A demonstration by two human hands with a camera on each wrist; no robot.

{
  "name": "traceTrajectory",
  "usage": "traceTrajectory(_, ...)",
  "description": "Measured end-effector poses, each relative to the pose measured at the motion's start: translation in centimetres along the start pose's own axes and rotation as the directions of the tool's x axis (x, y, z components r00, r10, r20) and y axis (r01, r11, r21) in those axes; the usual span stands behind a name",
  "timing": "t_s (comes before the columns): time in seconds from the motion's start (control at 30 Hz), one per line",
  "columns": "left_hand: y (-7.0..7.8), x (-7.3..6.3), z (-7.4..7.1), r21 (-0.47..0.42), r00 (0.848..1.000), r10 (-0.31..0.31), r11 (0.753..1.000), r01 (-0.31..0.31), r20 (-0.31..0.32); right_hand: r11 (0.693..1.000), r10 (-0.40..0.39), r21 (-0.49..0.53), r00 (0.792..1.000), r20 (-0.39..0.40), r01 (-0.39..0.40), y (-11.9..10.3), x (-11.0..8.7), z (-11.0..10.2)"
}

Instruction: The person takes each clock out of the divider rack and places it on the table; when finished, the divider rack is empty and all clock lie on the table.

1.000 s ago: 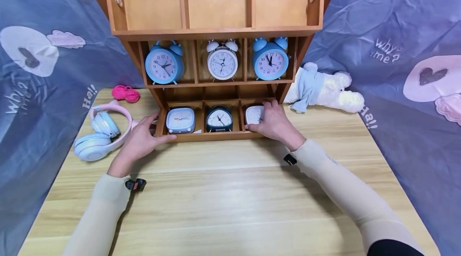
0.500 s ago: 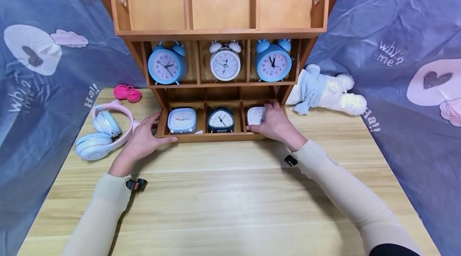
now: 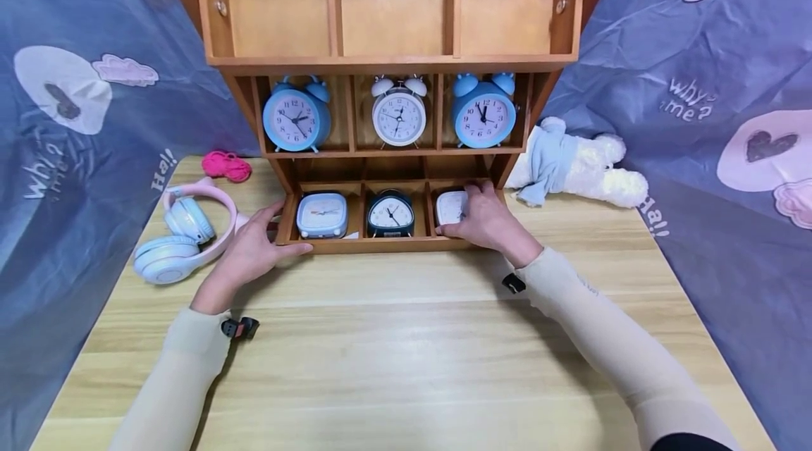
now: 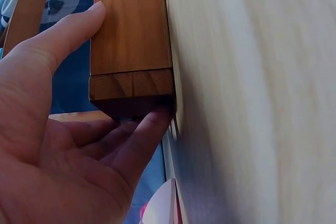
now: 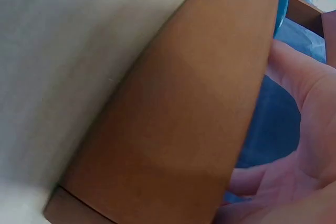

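Observation:
At the left end of the wooden display shelf's lowest tier (image 3: 355,246), my left hand (image 3: 250,246) grips the corner. Its thumb (image 4: 86,22) lies along the front board and its fingers bend around the end. My right hand (image 3: 488,218) reaches into the right compartment and holds a square white-faced clock (image 3: 449,208), covering its right part. The right wrist view shows the right thumb (image 5: 289,64) at the board's rim and fingers dipping behind it. Beside it stand a dark green rounded-triangle clock (image 3: 391,214) and a light blue square clock (image 3: 322,214).
On the middle tier stand two blue twin-bell alarm clocks (image 3: 297,118) and a white one (image 3: 399,117). Pink and blue headphones (image 3: 180,236) and pink yarn (image 3: 225,166) lie left. A white plush toy (image 3: 583,162) lies right. Blue printed cloth (image 3: 691,155) surrounds the table (image 3: 393,352).
The head view has shifted slightly, so the scene sits a little further right. Both hands keep their places on the shelf and clock.

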State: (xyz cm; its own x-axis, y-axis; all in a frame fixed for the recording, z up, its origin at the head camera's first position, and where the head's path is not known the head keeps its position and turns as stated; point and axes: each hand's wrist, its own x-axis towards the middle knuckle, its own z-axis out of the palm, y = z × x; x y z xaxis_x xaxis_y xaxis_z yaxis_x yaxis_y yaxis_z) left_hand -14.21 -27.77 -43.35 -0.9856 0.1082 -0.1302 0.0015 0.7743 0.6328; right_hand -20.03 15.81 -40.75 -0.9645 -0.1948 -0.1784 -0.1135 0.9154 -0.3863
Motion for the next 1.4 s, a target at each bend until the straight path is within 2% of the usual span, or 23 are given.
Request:
traceTrajectory(0.2,0.0,-0.1,-0.2,0.032,1.000,0.011,0.999,-0.010,-0.014,0.999,0.003,0.034,0.998,-0.069,-0.001,0.0,-0.2,0.6)
traceTrajectory(0.47,-0.3,-0.1,0.2,-0.005,1.000,0.016,1.000,-0.016,-0.011,0.998,-0.020,0.054,0.996,-0.086,0.025,0.4,-0.5,0.8)
traceTrajectory(0.67,-0.3,-0.1,0.2,-0.004,1.000,0.007,1.000,-0.007,-0.012,0.994,-0.046,0.093,0.989,-0.139,0.059,0.7,-0.8,0.9)
traceTrajectory(0.93,-0.2,-0.2,0.0,0.009,1.000,-0.001,1.000,0.001,0.005,0.984,-0.025,0.167,0.982,-0.188,0.057,1.0,-1.4,0.7)
traceTrajectory(1.17,-0.1,-0.3,-0.2,0.040,1.000,-0.003,0.999,0.003,-0.001,0.980,-0.012,0.192,0.977,-0.214,0.054,1.0,-1.7,0.0)
traceTrajectory(1.4,-0.2,-0.1,-0.1,0.033,1.000,0.004,0.999,-0.004,-0.004,0.977,0.001,0.207,0.973,-0.229,0.048,1.2,-2.5,-0.8)
